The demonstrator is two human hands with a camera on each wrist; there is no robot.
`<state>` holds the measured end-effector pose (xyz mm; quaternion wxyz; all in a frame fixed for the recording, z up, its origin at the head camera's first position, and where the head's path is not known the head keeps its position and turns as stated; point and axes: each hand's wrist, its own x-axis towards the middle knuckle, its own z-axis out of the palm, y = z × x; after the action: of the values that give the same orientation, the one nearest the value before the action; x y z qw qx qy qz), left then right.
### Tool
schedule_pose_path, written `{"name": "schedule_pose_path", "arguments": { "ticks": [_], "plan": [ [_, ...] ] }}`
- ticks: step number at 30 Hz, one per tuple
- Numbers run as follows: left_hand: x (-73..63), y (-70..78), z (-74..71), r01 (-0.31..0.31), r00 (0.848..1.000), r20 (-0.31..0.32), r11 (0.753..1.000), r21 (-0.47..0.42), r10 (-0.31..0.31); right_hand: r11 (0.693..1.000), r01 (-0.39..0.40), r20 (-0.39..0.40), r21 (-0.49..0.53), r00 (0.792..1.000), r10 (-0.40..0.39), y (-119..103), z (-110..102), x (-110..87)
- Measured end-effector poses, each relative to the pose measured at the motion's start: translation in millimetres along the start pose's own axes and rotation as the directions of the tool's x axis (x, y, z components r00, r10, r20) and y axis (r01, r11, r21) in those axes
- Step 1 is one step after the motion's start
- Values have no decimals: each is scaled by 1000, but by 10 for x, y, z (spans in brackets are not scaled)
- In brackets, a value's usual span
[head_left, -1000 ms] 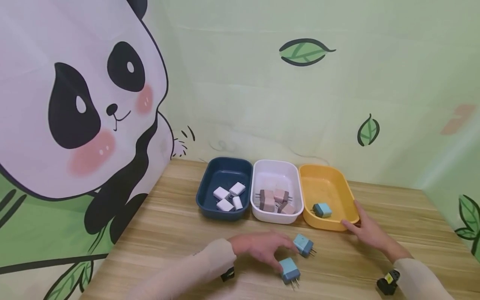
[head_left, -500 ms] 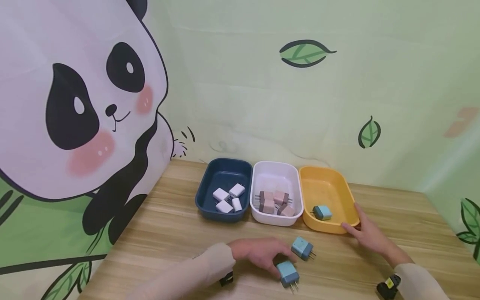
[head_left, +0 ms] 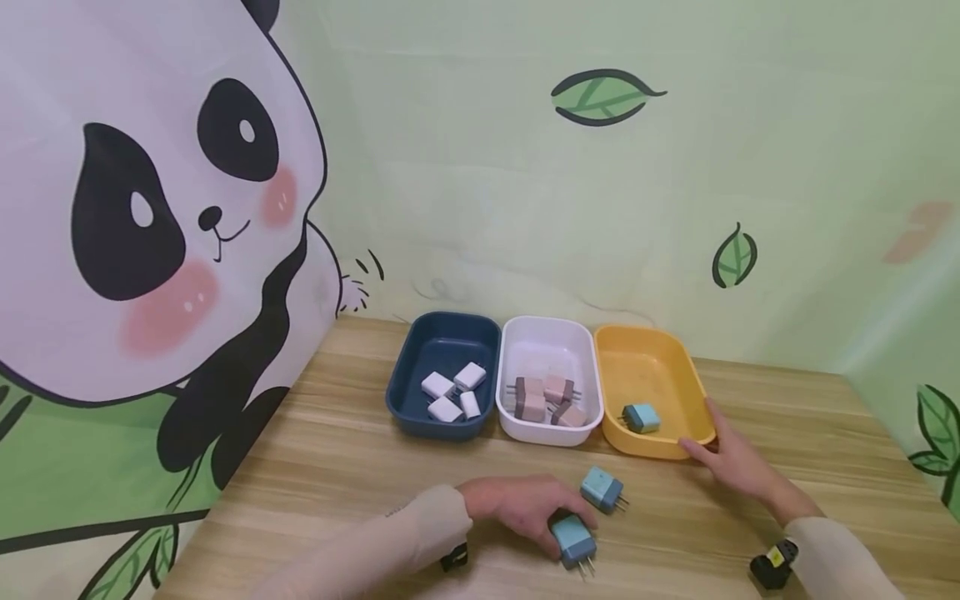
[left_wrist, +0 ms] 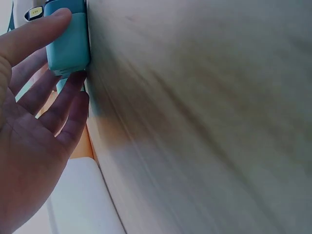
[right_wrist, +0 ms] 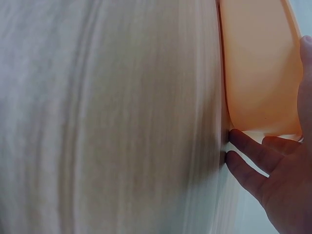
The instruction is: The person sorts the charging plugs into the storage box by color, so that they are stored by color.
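Observation:
My left hand pinches the nearer blue charger plug on the table, thumb on one side and fingers on the other. In the left wrist view the thumb lies against that plug. Just beyond it lies a second blue charger plug, its prongs pointing right. My right hand grips the near right corner of the yellow tray, which contains one blue plug. In the right wrist view fingers reach round the tray's outer wall.
Left of the yellow tray stand a white tray with several pink plugs and a dark blue tray with several white plugs. The three stand side by side on the wooden table, before a panda-printed backdrop.
My left hand has settled from hovering by the two blue plugs to pinching the nearer one. My right hand stays at the yellow tray's corner.

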<state>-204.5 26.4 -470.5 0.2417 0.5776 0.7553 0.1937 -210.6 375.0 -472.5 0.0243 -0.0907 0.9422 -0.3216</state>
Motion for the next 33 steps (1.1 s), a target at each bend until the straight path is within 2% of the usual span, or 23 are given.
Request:
{"name": "schedule_pose_path", "arguments": {
  "ticks": [8,19,25,33],
  "plan": [
    [-10,-9,-3,34,998,-42,999,-18,-35,1000,14,-15,0,1000,-14,-1,1,6],
    [-73,-87,-66,45,990,-131,999,5,-43,1000,-14,-1,5,1000,14,-21,-8,-4],
    [-86,-107,-155,89,978,-186,996,-18,-90,1000,-17,0,-1,1000,17,-20,-12,-6],
    [-68,-64,-349,120,964,-234,992,-47,-127,1000,-6,-5,-11,1000,6,31,2,4]
  ]
}}
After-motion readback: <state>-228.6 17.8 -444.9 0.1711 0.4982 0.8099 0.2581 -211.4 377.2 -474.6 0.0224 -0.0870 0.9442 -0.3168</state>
